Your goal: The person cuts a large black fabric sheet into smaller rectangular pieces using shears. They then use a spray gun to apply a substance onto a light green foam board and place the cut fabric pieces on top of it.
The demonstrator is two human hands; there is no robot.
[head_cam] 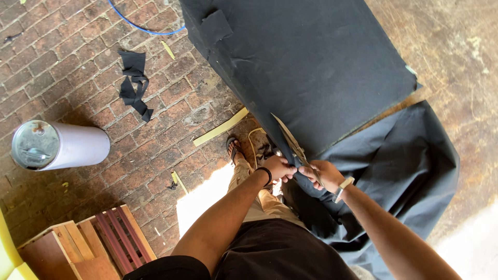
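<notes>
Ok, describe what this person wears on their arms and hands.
Both forearms are bare, with no sleeves showing. The left hand has a thin black band around the wrist. The right hand has a pale strap, like a watch band, at the wrist. No gloves on either hand.

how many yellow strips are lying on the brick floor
3: a long one by the black cloth, a short one further up, another by the leg. More may be hidden.

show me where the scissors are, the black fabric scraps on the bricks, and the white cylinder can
Scissors (291,141), head view, on the long blade.
Black fabric scraps (134,85), head view, on the middle of the strips.
White cylinder can (78,147), head view, on its side wall.
</notes>
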